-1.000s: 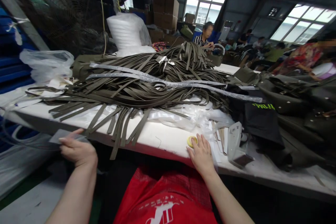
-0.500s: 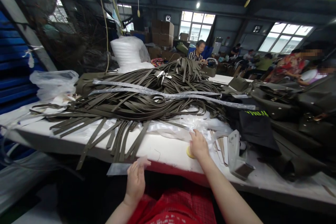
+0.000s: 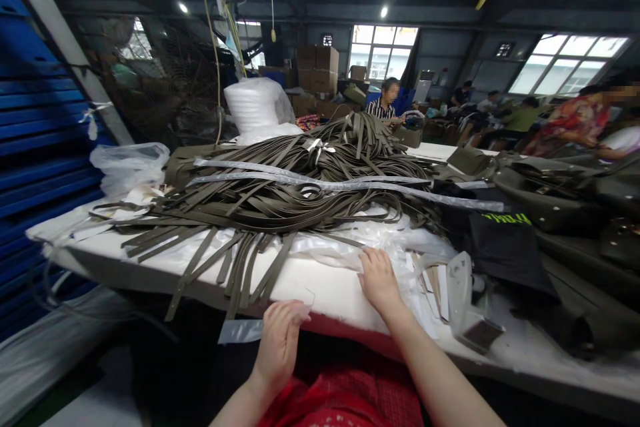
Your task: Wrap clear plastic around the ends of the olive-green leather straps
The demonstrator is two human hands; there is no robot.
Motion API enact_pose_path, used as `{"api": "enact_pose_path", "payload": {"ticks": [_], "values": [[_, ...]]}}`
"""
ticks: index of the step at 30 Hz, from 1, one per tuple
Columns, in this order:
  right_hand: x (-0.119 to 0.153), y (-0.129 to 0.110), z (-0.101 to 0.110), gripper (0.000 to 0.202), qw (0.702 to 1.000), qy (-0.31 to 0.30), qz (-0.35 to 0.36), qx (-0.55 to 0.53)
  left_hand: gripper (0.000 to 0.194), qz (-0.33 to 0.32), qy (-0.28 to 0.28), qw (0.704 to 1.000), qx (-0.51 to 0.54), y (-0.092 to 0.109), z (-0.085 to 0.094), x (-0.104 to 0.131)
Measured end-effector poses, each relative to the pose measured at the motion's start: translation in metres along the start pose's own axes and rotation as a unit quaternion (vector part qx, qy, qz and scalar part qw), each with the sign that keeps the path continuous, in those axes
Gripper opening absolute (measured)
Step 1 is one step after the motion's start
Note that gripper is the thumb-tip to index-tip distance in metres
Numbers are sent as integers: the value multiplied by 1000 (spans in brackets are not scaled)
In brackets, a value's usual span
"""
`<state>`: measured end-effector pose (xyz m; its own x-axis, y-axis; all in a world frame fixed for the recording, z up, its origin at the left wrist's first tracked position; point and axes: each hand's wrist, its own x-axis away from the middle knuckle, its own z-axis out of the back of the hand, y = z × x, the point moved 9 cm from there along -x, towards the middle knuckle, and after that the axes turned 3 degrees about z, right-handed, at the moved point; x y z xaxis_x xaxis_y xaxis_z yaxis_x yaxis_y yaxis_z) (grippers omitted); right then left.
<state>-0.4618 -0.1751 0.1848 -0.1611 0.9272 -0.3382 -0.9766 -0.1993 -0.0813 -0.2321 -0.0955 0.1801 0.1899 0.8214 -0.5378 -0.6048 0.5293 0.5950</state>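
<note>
My left hand (image 3: 281,337) is at the table's front edge, its fingers closed on a piece of clear plastic film (image 3: 241,331). One end of the film shows past the fingertips, and another part sticks out to the left behind the hand. My right hand (image 3: 380,280) is over the white table (image 3: 320,277), fingers curled and close together beside crumpled clear plastic (image 3: 345,250). Whatever may be under that palm is hidden. Beyond both hands lies a large heap of dark olive straps (image 3: 270,203), some ends hanging over the front edge.
Two long grey strips (image 3: 320,180) lie across the straps. To the right stand a grey-white tape dispenser (image 3: 467,307), a black cloth bag (image 3: 510,247) and dark olive bags (image 3: 595,273). A white foam roll (image 3: 257,107) is behind. A co-worker in stripes (image 3: 383,107) sits farther back.
The view has turned slightly left. My left hand has moved right and closer to my right hand, still with the film. A yellow round thing by my right hand is now out of sight.
</note>
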Motion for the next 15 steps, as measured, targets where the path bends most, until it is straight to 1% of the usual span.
{"api": "enact_pose_path", "payload": {"ticks": [2,3,5,6,8,10,11,13,15], "values": [[-8,23,-10,31,997,-24,-48,50,37,-3,-1,1000,3,4,-2,-2],[-11,31,-13,29,996,-35,-53,57,37,-5,1,1000,3,5,-2,-3],[-14,33,-12,22,997,-47,-35,52,37,-10,6,1000,-3,4,-1,-2],[-15,28,-8,19,998,-48,-19,46,38,-13,4,1000,-10,3,0,-2],[-12,4,5,17,999,-38,35,17,38,-19,-11,999,-34,2,-2,-1],[-3,-30,21,21,994,-33,98,-28,37,-27,-34,997,-70,2,-6,-1],[3,-48,27,22,990,-44,123,-51,36,-30,-41,995,-90,2,-8,-1],[18,-81,32,24,978,-86,161,-101,34,-31,-37,991,-124,4,-12,-4],[39,-117,37,25,952,-133,220,-167,33,-43,-30,988,-146,7,-16,-8]]}}
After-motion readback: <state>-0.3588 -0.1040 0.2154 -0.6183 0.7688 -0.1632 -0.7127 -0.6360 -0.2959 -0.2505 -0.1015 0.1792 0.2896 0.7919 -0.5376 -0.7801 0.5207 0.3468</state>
